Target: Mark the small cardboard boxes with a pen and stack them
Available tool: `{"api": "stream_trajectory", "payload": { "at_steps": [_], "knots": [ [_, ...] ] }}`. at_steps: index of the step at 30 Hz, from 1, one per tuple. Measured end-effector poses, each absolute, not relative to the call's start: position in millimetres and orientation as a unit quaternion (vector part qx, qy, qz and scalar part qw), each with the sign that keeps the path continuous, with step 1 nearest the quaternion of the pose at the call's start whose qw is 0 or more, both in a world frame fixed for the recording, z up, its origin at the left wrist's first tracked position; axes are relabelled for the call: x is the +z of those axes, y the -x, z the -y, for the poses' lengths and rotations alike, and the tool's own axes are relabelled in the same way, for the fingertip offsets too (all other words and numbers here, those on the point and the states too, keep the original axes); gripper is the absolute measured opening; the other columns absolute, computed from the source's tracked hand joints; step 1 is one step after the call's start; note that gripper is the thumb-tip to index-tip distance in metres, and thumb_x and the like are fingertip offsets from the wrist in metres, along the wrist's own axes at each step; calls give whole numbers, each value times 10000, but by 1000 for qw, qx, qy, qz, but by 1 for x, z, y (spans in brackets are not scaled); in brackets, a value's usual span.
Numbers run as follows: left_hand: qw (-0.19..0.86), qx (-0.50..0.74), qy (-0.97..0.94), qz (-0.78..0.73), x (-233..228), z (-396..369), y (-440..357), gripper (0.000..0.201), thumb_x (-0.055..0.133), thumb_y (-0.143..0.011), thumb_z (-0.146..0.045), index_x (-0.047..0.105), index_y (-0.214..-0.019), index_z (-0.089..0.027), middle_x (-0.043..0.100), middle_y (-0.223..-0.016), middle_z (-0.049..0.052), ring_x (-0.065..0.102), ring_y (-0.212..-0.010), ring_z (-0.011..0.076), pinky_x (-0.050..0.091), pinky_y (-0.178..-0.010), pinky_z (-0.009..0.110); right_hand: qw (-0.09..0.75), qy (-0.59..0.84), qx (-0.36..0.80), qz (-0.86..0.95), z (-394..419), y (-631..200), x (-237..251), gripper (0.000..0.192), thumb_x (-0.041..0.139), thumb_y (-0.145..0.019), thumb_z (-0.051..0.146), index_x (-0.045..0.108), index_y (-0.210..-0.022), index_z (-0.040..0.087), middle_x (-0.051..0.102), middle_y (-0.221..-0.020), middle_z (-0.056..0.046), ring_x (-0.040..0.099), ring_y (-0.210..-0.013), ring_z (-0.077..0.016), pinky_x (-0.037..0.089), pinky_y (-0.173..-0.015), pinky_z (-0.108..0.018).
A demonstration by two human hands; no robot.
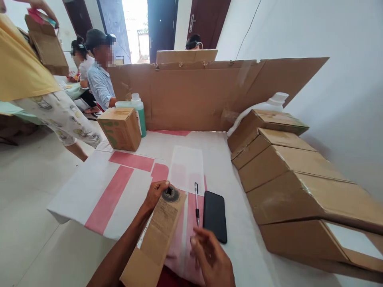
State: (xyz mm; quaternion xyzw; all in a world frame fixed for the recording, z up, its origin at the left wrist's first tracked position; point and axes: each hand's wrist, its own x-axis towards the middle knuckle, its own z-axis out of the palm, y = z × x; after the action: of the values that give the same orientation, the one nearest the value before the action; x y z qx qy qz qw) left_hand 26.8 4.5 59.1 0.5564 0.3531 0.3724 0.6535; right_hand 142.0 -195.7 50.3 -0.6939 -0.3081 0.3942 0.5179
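While gripping the box (154,239) near its far end with the left hand (156,193), has those fingers closed on its left side, with the thumb over the corner beside a dark ring (172,196). Holds the box tilted over the near edge of the counter (239,211), with its lower end cut off at the bottom of the head view. Has the right hand (212,257) raised, with fingers loosely curled around nothing visible, thumb and forefinger slightly apart, close to the near end of the pen (196,205); cannot tell whether touching it. Has the phone (215,215) just to the right of the pen, and a white sheet (186,163) partly beneath the pen's far end. Faces an upright panel (191,93) along the far side, with a small carton (121,128) and a green bottle (140,119) side by side at the left, and a row of cartons (287,191) at the right, near a white jug (277,102). Looks past the panel, at the left, to a seated person (100,83) in blue and a standing person (25,65) in yellow.
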Motion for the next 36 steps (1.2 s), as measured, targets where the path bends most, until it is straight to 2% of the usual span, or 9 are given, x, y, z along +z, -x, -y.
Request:
{"api": "stream_trajectory", "payload": {
  "at_steps": [3,5,7,9,12,15,18,27,36],
  "knots": [
    [643,396,-539,-373,58,-13,-23,493,614,-862,-578,682,-647,-140,646,-628,40,529,-560,144,410,-562,271,557,675,356,328,138,-147,72,670,674,-835,615,572,-1378,237,615,-1425,-145,596,-1291,-312,512,-1030,-440],
    [627,414,-535,-387,57,-19,-26,474,620,-867,-560,664,-635,-149,621,-607,21,516,-562,138,408,-568,265,564,653,381,333,96,-144,79,733,624,-867,598,475,-1482,228,463,-1587,-143,461,-1434,-309,422,-1129,-464],
    [604,436,-534,-400,56,-21,-30,467,599,-887,-551,642,-628,-164,583,-587,-3,492,-563,128,400,-570,255,556,643,408,332,65,-142,81,664,603,-859,572,545,-1403,195,547,-1504,-156,522,-1359,-322,434,-1095,-467],
    [589,444,-539,-406,56,-17,-33,484,554,-917,-553,642,-635,-171,580,-590,-7,493,-566,129,410,-577,255,542,626,440,348,50,-145,81,529,640,-818,535,655,-1210,180,717,-1207,-129,657,-1099,-313,510,-939,-436],
    [589,423,-563,-397,59,-7,-28,459,542,-932,-538,722,-744,-159,692,-731,39,611,-683,173,493,-687,286,532,614,449,372,56,-153,81,360,660,-822,488,674,-1044,205,734,-929,-40,667,-859,-251,509,-789,-364],
    [587,400,-584,-393,67,0,-20,299,669,-868,-447,758,-900,-163,751,-895,58,679,-861,212,519,-820,299,535,646,401,367,70,-154,86,291,595,-884,445,631,-1065,220,706,-967,-22,639,-885,-222,477,-817,-340],
    [577,380,-596,-410,74,3,-16,208,733,-804,-334,746,-931,-169,754,-910,47,685,-878,207,522,-829,286,516,672,366,385,70,-148,93,220,569,-899,402,620,-1004,215,691,-959,-28,622,-898,-222,460,-831,-344],
    [476,365,-652,-464,85,5,-14,322,664,-850,-323,705,-1144,-198,759,-1155,62,728,-1045,197,571,-926,279,444,713,321,438,56,-144,105,51,612,-898,263,572,-915,236,669,-967,-21,614,-910,-214,454,-870,-367],
    [391,351,-684,-506,87,8,-14,204,652,-871,-309,744,-1027,-217,794,-988,34,778,-906,199,619,-880,310,424,709,357,436,54,-149,116,62,589,-888,200,587,-949,213,662,-977,-43,625,-885,-224,495,-827,-378]
  ]
}}
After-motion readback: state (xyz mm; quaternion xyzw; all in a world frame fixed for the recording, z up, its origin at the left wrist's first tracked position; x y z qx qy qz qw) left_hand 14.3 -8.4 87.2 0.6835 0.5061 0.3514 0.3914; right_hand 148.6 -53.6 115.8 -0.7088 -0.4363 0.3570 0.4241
